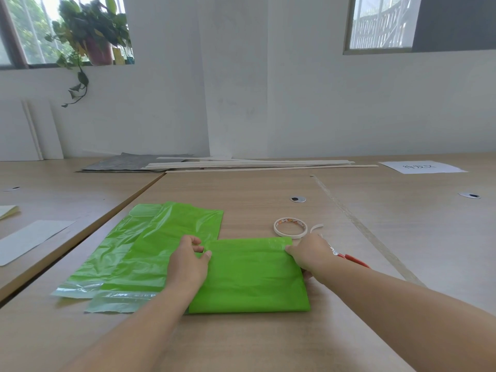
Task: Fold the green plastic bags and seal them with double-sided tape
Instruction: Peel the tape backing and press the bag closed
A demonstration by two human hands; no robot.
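A: Where does the bag being worked on lie?
B: The folded green bag (249, 277) lies flat on the desk (241, 189), straight ahead and close to the person; its far edge runs left to right, with a hand at each end of that edge.
A: And the hands?
B: The left hand (188, 261) has its fingers curled at the far left corner, thumb on the plastic, so it seems to pinch that corner; the right hand (306, 255) pinches the far right corner between thumb and fingertips; neither is spread flat.
A: What does the next move turn on?
B: On the tape, I'd judge; the fold looks made, but I see no tape on it; the tape roll (290, 228) lies flat just beyond the right hand, past the bag's far right corner, with a loose white strip (316, 228) beside it; the right hand is plainly the nearer; the left would have to cross the whole bag.
A: So right reaches, left holds?
B: That seems the sensible split; the left could press the fold down while the right goes forward; the red-handled scissors (354, 261) lie on that side too, partly hidden behind the right wrist.
A: And the other bags?
B: Two unfolded bags (139, 253) lie overlapped to the left, long axes running away from the person; the left hand is nearer those.
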